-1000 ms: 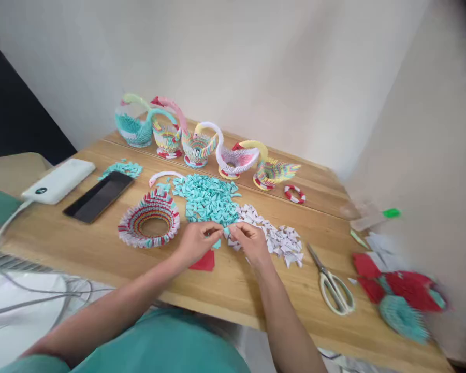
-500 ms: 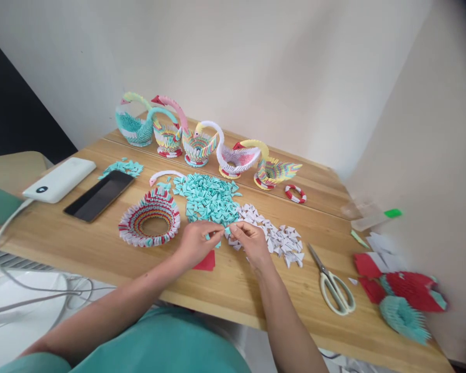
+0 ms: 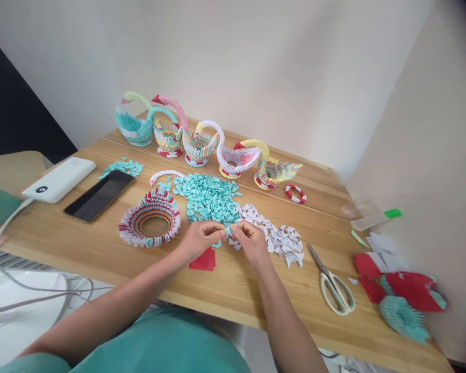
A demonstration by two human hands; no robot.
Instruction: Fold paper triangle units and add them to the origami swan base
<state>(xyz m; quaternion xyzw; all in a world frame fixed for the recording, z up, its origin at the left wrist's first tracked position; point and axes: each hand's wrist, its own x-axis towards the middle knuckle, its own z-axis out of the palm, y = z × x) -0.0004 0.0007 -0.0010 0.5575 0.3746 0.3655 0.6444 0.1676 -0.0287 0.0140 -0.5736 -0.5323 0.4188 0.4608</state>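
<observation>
Between the fingertips of both hands is a small turquoise folded paper piece (image 3: 228,230). My left hand (image 3: 202,238) pinches it from the left, my right hand (image 3: 250,241) from the right. Just beyond the hands lies a heap of turquoise paper triangles (image 3: 212,197). White paper triangles (image 3: 283,241) spread to the right of my right hand. A round basket of red, white and turquoise folded pieces (image 3: 149,220) rests left of my left hand. Red paper (image 3: 203,260) lies flat below that hand, partly covered by it.
Several folded-paper swans (image 3: 236,158) line the back of the wooden table. A white swan neck (image 3: 166,174) lies in front of them. On the left are a phone (image 3: 100,196) and a white power bank (image 3: 60,178); scissors (image 3: 336,290) and a turquoise paper ring (image 3: 402,317) are on the right.
Both hands stay at nearly the same spot, pinching the turquoise piece. My left hand has shifted slightly, and more of the red paper below it shows.
</observation>
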